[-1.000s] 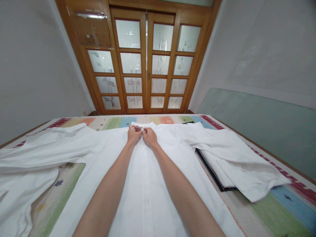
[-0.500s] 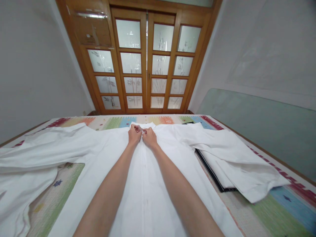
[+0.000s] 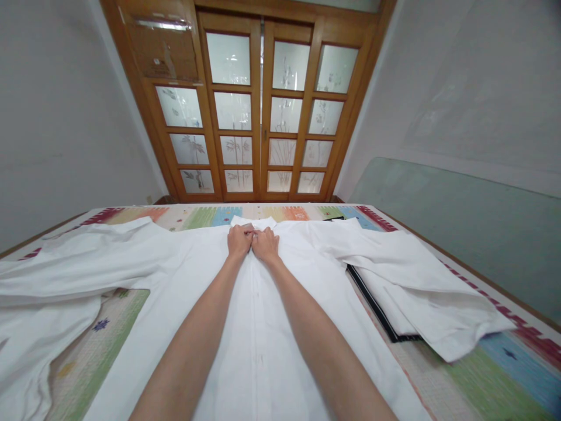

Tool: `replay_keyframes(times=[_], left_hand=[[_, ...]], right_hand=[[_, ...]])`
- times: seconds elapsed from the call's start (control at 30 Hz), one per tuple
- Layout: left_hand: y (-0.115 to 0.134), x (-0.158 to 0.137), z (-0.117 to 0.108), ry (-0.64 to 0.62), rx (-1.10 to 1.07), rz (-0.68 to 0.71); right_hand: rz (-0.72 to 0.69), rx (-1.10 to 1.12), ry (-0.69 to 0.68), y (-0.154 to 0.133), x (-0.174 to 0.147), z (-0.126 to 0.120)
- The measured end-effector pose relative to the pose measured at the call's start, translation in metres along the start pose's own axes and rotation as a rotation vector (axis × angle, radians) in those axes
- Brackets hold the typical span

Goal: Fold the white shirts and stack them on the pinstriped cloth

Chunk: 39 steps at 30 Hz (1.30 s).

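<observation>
A white long-sleeved shirt (image 3: 193,280) lies front up and spread out, its collar (image 3: 263,223) at the far end and its buttoned front strip running toward me. Just below the collar, my left hand (image 3: 239,241) pinches the front edge of the shirt. Close against it, my right hand (image 3: 265,243) has its fingers bent onto the same spot. Both hands are closed on the cloth; any button between the fingertips is too small to make out. The sleeves stretch out to either side.
Under the shirt is a colourful patterned bed cover (image 3: 504,374). A folded white item with a black striped edge (image 3: 372,298) lies partly beneath the right sleeve. A pale green board (image 3: 456,216) stands along the right wall. Wooden glass-paned doors (image 3: 262,117) are beyond.
My fingers have shifted slightly at the collar, and the two hands have come closer together. The shirt lies as before.
</observation>
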<state>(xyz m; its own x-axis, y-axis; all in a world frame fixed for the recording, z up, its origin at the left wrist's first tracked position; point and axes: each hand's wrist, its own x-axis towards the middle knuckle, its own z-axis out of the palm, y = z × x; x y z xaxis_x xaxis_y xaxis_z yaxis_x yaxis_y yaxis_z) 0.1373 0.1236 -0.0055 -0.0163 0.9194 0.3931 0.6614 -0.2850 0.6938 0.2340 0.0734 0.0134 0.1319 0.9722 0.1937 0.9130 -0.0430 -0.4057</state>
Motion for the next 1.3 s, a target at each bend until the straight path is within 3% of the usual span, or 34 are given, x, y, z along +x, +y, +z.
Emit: replay_keyframes(times=[0.2,0.57,0.93,1.3], left_hand=[[-0.003,0.0,0.004,-0.001,0.171,0.103],[-0.01,0.009,0.009,-0.043,-0.011,0.031],[-0.018,0.013,0.011,-0.102,-0.043,0.0],[-0.017,0.011,0.013,-0.051,-0.089,0.01]], right_hand=[[0.018,0.081,-0.002,0.006,0.004,0.001],[0.035,0.124,0.011,0.009,0.007,0.003],[0.014,0.103,0.018,0.008,0.005,0.0],[-0.032,0.039,0.029,0.005,0.002,0.001]])
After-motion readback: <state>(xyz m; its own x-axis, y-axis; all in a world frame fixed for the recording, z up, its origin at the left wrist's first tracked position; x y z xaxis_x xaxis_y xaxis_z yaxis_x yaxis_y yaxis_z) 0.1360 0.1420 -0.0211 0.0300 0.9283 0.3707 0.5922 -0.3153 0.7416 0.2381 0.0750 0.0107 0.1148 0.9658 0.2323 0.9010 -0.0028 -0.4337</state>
